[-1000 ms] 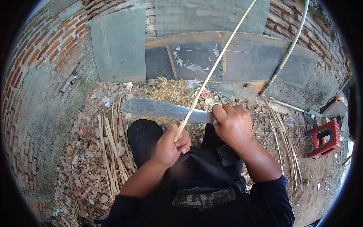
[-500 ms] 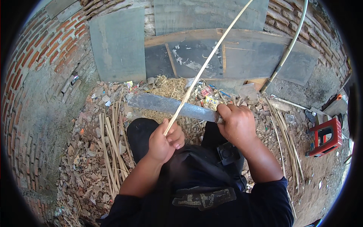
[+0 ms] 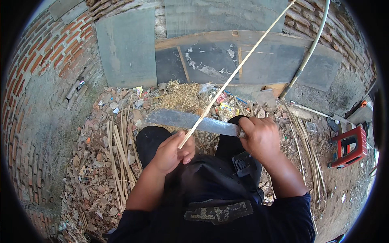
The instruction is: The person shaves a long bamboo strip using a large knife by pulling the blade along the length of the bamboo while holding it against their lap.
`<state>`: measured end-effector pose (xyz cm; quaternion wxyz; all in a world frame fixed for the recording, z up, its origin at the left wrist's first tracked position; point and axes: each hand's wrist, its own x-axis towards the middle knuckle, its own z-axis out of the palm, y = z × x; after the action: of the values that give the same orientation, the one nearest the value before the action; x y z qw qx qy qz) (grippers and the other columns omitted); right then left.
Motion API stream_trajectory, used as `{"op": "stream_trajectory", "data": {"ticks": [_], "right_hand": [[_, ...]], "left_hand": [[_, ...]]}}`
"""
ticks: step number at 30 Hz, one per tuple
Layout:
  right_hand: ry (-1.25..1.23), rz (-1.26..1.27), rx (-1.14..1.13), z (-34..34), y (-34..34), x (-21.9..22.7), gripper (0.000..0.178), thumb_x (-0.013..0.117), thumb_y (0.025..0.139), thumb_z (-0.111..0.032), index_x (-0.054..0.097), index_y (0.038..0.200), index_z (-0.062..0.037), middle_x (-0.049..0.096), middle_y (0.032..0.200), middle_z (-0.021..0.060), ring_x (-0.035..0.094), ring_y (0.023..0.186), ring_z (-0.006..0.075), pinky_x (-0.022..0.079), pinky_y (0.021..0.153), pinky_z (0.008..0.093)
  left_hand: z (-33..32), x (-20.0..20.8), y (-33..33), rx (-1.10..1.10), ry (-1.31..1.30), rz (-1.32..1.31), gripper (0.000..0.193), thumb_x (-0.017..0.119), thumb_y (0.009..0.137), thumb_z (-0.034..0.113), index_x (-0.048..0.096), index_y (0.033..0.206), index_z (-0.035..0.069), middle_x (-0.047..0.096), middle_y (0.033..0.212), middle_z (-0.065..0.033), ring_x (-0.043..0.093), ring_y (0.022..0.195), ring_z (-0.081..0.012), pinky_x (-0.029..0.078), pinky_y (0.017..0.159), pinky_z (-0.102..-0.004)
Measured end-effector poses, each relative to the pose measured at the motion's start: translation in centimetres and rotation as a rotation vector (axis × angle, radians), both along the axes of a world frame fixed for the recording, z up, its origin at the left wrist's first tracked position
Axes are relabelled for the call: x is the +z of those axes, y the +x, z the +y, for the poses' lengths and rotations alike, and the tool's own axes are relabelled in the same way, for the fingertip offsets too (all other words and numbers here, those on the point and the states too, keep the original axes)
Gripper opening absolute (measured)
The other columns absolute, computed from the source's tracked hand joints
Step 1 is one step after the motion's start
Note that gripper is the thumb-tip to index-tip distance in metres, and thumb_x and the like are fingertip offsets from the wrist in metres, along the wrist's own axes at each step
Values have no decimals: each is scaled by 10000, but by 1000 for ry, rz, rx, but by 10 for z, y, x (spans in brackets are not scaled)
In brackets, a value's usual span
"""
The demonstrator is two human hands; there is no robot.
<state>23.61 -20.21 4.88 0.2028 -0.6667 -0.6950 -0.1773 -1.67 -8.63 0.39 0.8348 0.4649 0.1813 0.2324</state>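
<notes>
My left hand (image 3: pixel 172 152) is closed around the lower end of a long, pale bamboo strip (image 3: pixel 247 58). From there the strip slants up and away to the right, past the top of the picture. My right hand (image 3: pixel 261 136) grips the handle of a machete (image 3: pixel 172 118), whose broad grey blade points left above my knees. Blade and strip cross just beyond my left hand; the strip passes in front of the blade there. Whether the cutting edge touches it cannot be told. My fingers mostly hide the handle.
Split bamboo strips lie on the rubble to my left (image 3: pixel 120 156) and right (image 3: pixel 308 150). Pale shavings (image 3: pixel 178 96) and litter are heaped ahead, before dark panels (image 3: pixel 267 67). A pole (image 3: pixel 304 60) leans at the right, and a red stool (image 3: pixel 349 146) stands far right.
The machete and my right hand have shifted right and slightly nearer to me. The strip's far end has swung right, and my left hand has moved a little left and down.
</notes>
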Motion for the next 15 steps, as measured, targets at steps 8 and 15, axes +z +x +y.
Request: {"op": "stream_trajectory", "data": {"ticks": [8,15], "right_hand": [[-54,108,-32,0,-3,-14,293,730,651,-119,580,902,-105,613,722,77,654,651,317,518,628,448],[-63,150,-28,0,-5,-13,279,727,668,-122,583,906,-106,616,722,79,652,647,325,523,622,449]], "left_hand": [[11,-14,-1,82,325,78,496,305,1089,382,564,1196,-29,512,754,-46,496,614,-148,402,556,-264],[14,-14,-7,112,611,2,504,352,1069,373,562,1222,-59,554,780,-56,496,634,-129,408,583,-261]]}}
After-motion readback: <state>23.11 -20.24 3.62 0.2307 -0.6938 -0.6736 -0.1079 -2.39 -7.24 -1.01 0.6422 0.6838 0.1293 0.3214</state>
